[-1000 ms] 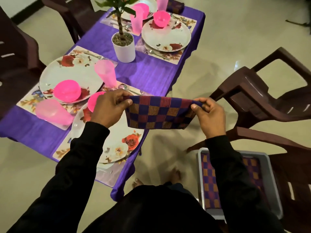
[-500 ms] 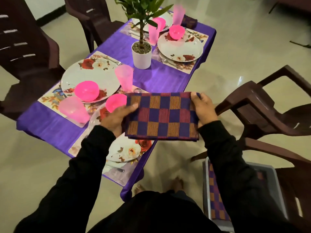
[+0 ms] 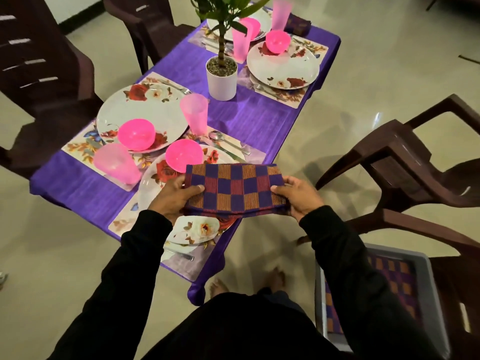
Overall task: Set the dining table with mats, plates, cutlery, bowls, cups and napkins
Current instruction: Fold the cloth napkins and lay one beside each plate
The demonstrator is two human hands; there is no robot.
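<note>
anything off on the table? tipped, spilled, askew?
No spills or damage visible. One oddity: the near-left pink cup appears tilted, unlike the upright cup mid-table; the wide lens may exaggerate it. The left hand and right hand hold a folded checked napkin above the nearest plate.

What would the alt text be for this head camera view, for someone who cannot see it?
Two hands, left hand and right hand, hold a folded checked napkin over a purple-clothed table set with floral plates, pink bowls and pink cups.
</note>
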